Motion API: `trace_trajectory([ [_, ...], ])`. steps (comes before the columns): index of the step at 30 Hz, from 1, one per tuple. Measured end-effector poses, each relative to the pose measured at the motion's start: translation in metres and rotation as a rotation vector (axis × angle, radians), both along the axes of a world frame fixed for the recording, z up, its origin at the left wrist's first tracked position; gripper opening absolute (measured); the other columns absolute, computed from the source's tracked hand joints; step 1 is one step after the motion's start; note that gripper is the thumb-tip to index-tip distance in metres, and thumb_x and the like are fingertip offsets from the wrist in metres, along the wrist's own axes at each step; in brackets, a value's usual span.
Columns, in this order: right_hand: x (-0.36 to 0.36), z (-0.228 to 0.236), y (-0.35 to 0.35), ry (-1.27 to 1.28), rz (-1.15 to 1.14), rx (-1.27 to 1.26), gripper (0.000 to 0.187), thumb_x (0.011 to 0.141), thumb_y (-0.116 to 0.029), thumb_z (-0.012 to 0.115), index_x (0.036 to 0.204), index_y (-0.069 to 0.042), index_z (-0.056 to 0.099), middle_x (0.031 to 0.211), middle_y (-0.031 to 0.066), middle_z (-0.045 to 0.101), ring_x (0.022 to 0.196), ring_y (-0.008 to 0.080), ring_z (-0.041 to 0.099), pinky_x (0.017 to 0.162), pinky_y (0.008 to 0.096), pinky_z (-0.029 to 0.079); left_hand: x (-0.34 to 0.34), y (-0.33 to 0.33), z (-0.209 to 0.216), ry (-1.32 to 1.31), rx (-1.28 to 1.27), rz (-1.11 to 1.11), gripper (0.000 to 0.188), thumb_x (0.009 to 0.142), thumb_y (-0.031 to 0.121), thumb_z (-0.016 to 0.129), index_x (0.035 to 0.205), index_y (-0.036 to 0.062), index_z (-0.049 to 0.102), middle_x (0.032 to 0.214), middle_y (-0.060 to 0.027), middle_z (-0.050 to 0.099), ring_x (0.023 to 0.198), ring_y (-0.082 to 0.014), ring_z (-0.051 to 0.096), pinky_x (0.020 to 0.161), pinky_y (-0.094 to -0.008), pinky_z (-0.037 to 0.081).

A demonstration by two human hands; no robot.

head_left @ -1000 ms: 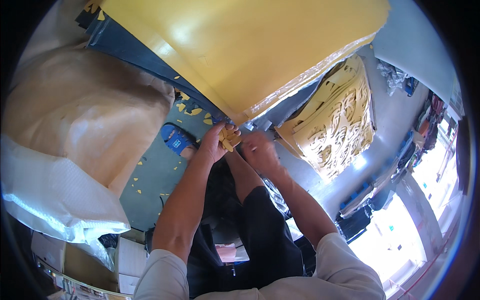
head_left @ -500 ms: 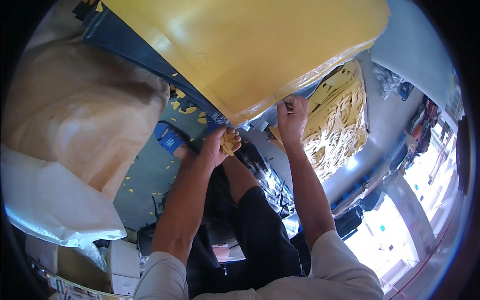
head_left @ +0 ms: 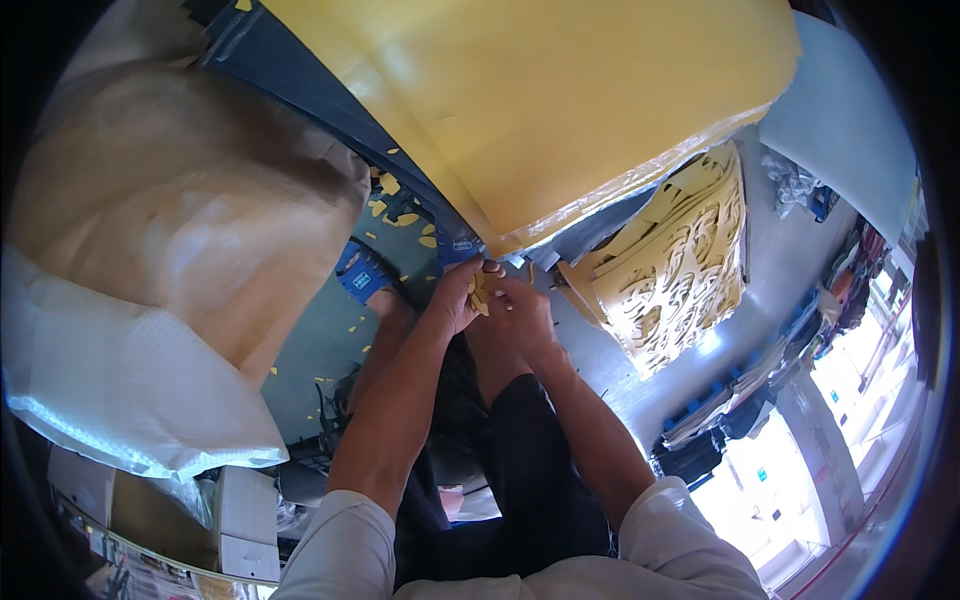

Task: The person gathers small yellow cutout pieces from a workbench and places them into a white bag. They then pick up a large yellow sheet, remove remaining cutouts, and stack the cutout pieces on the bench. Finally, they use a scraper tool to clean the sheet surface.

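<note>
In front of my knees, my left hand [head_left: 459, 299] is closed round a small bunch of flat yellow cut pieces [head_left: 480, 295]. Right beside it is my right hand [head_left: 525, 316], its fingers drawn together against the pieces; whether a piece is pinched between them is hidden. Just beyond both hands lies the corner of a large smooth yellow sheet [head_left: 560, 110], with clear film along its edge. To the right of my hands, a yellow sheet full of cut-out openings [head_left: 680, 265] hangs or leans at a slant.
A big brown paper-covered bundle [head_left: 200, 200] with white wrapping [head_left: 130, 390] fills the left. Dark sheets [head_left: 300, 100] lie under the yellow one. Yellow scraps [head_left: 390, 185] litter the floor near my blue sandal [head_left: 362, 272]. A pale sheet [head_left: 840, 110] stands at the far right.
My right hand has come down and left from the yellow sheet's edge to meet my left hand at the pieces. The view has shifted slightly.
</note>
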State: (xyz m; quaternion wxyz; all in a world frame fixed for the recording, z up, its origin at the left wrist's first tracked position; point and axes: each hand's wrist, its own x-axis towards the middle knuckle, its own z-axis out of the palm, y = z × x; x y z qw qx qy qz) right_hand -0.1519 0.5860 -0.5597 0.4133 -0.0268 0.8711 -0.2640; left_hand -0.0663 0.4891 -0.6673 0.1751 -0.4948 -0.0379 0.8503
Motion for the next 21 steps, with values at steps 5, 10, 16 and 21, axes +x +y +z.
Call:
trace_trajectory([
  [5, -0.034, 0.012, 0.006, 0.202, -0.147, -0.227, 0.010, 0.098, -0.008, 0.072, 0.104, -0.001, 0.074, 0.089, 0.0049, 0.073, 0.081, 0.0115, 0.070, 0.075, 0.0278, 0.058, 0.003, -0.017, 0.003, 0.000, -0.012, -0.075, 0.033, 0.108, 0.038, 0.063, 0.106, 0.0054, 0.070, 0.107, -0.0116, 0.073, 0.094, -0.0268, 0.071, 0.080, -0.0429, 0.060],
  [10, -0.075, 0.029, -0.009, 0.231, -0.276, -0.154, 0.007, 0.098, -0.003, 0.073, 0.104, 0.000, 0.072, 0.092, 0.0041, 0.070, 0.079, 0.0101, 0.066, 0.072, 0.0257, 0.055, -0.007, -0.008, -0.001, 0.040, 0.040, 0.035, 0.032, 0.109, 0.034, 0.062, 0.098, 0.0052, 0.066, 0.096, -0.0101, 0.070, 0.084, -0.0219, 0.070, 0.067, -0.0367, 0.058],
  [16, -0.121, 0.035, -0.123, 0.560, 0.281, -0.343, 0.022, 0.093, -0.005, 0.073, 0.115, -0.002, 0.073, 0.100, 0.0151, 0.070, 0.088, 0.0302, 0.072, 0.080, 0.0369, 0.059, 0.003, -0.036, 0.001, -0.027, 0.028, 0.134, 0.033, 0.111, 0.036, 0.059, 0.093, 0.0090, 0.064, 0.093, -0.0073, 0.068, 0.082, -0.0221, 0.068, 0.069, -0.0371, 0.057],
  [21, -0.144, -0.002, -0.170, 0.649, 0.630, -0.117, 0.021, 0.090, -0.011, 0.074, 0.109, -0.004, 0.069, 0.103, 0.0172, 0.069, 0.094, 0.0404, 0.071, 0.083, 0.0462, 0.059, -0.006, -0.092, -0.002, 0.012, -0.118, 0.276, 0.036, 0.112, 0.039, 0.056, 0.094, 0.0096, 0.065, 0.096, -0.0066, 0.068, 0.091, -0.0248, 0.068, 0.076, -0.0413, 0.058],
])
